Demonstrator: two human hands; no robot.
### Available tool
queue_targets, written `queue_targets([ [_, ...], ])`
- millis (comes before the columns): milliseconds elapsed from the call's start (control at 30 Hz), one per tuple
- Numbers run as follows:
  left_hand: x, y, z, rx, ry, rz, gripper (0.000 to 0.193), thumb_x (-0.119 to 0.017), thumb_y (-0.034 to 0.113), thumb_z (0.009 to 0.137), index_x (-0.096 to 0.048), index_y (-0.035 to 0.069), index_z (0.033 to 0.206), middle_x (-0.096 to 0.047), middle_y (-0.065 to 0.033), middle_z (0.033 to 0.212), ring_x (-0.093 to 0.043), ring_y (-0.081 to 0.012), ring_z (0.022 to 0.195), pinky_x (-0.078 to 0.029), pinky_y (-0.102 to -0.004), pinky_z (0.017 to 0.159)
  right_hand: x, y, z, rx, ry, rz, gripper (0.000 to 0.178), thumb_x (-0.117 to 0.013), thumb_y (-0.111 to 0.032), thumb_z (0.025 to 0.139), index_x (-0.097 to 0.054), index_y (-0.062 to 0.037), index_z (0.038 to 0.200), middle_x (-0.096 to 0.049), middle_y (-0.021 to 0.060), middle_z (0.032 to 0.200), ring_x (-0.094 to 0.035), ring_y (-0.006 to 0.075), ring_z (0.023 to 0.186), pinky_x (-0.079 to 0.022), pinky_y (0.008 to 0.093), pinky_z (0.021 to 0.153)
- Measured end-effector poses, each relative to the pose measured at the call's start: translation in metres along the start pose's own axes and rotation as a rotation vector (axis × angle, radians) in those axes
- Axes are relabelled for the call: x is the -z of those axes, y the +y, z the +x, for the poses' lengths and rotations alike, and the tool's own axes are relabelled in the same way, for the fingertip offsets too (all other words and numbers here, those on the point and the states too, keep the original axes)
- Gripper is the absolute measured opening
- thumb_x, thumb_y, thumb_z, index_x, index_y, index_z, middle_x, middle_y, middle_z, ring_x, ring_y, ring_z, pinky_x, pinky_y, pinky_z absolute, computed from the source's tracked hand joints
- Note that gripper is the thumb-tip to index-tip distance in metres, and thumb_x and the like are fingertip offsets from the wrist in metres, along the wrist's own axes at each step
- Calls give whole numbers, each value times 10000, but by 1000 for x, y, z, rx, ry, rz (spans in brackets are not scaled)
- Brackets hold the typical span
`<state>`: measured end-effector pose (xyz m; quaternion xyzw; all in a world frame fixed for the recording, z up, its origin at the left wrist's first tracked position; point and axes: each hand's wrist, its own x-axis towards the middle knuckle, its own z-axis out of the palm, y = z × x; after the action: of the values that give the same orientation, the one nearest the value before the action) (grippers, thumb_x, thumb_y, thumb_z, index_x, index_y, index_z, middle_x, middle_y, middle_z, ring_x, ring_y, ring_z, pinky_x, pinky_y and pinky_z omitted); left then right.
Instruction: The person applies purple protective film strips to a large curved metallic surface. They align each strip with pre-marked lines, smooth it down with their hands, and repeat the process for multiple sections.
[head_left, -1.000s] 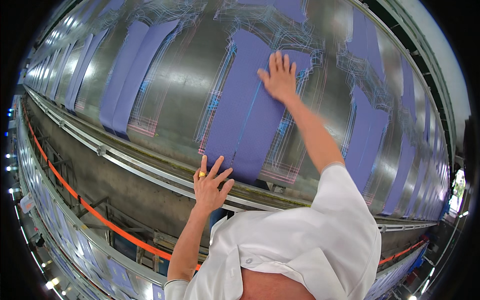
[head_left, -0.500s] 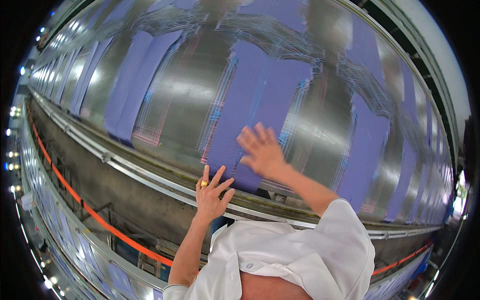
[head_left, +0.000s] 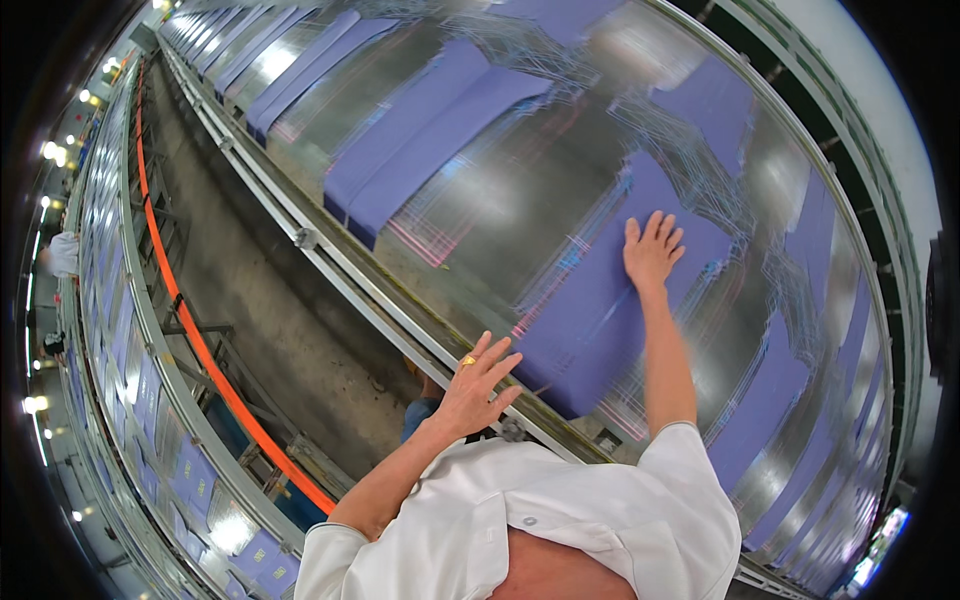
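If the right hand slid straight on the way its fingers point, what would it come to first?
The right hand lies flat on a purple cloth sheet, fingers pointing up the shiny metal surface. It would probably cross the sheet's far edge into the band of fine pale threads; depth is unclear.

Right hand [head_left: 652, 250] flat on fabric strip [head_left: 600, 310] across the drum [head_left: 500, 200]; left hand [head_left: 478, 385] nearer, beside the metal rail [head_left: 330, 270]; more strips leftward.

A wide, shiny metal bed [head_left: 500, 215] of the machine (it looks blurred) carries purple fabric pieces [head_left: 420, 150] lying flat in rows, from far left to near right. A metal rail [head_left: 330, 265] runs along its near edge.
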<state>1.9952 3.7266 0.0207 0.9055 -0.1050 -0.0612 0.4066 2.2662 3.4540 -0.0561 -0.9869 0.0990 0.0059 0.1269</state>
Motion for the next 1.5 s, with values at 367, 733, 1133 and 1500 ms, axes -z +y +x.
queue_targets([
  [367, 171, -145, 17, -57, 301, 147, 483, -724, 152, 849, -582, 60, 1302, -509, -156, 1407, -391, -416, 1377, -381, -501, 1083, -75, -342, -87, 807, -91, 176, 650, -426, -519, 1003, -348, -147, 1530, -262, 147, 1609, -179, 420, 1486, -135, 591, 1194],
  [733, 276, -253, 97, -167, 204, 270, 537, -733, 158, 833, -555, 54, 1330, -505, -198, 1402, -415, -431, 1353, -366, -505, 1089, -88, -409, -29, 730, -123, -136, 612, -403, -551, 999, -333, -281, 1544, -227, 48, 1637, -127, 370, 1511, -73, 570, 1215],
  [1133, 313, -310, 129, -130, -6, 385, 408, -715, 267, 855, -648, 105, 1224, -501, -83, 1462, -420, -350, 1385, -425, -486, 1028, -96, -376, 204, 423, 25, -139, 666, -269, -625, 1002, -270, -274, 1568, -164, 38, 1655, -80, 330, 1525, -43, 562, 1219],
  [1500, 316, -308, 135, -126, -20, 359, 428, -743, 182, 794, -657, 86, 1203, -522, -106, 1449, -448, -360, 1375, -455, -467, 1010, -102, -419, 169, 458, 6, -173, 743, -225, -622, 1010, -226, -144, 1579, -134, 83, 1658, -37, 368, 1524, 8, 571, 1213],
])
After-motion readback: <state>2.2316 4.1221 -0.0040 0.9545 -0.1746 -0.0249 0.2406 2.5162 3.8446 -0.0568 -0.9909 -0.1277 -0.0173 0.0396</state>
